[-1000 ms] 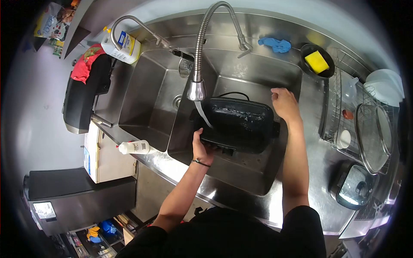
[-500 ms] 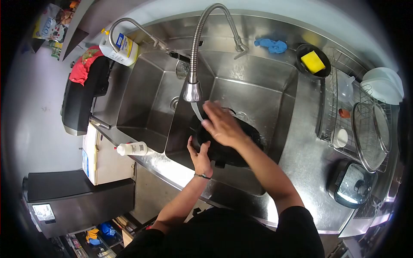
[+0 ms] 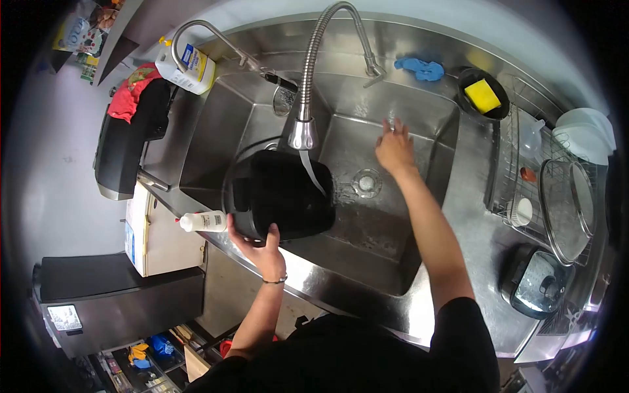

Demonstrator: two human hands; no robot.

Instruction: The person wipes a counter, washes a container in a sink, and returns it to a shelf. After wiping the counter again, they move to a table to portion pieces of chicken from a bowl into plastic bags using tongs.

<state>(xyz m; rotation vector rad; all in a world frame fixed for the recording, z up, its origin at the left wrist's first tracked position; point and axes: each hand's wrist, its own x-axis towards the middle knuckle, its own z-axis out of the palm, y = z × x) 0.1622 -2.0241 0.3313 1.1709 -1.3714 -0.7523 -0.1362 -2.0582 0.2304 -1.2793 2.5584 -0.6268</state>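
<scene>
My left hand [image 3: 263, 257] grips the near left edge of a black pan-like container [image 3: 288, 193], which is tilted over the divider between the two basins. From the faucet head [image 3: 302, 134] a stream of water runs down past the container's right part. My right hand [image 3: 396, 149] is apart from the container, over the right basin [image 3: 367, 242], with its fingers spread and nothing in it. The round drain [image 3: 366, 183] shows between the container and my right forearm. A white bottle [image 3: 204, 221] lies close to my left fingertips on the sink's front edge.
A second faucet [image 3: 213, 27] and a white jug [image 3: 196, 72] stand at the back left. Behind the right basin lies a blue cloth [image 3: 419, 69]. A small pan [image 3: 466, 85] holds a yellow sponge [image 3: 482, 96]. At right are a dish rack [image 3: 511, 157] and a glass-lidded pan [image 3: 540, 283].
The black container has moved left with my left hand, uncovering the drain. My right hand has come off it and moved right and up over the right basin.
</scene>
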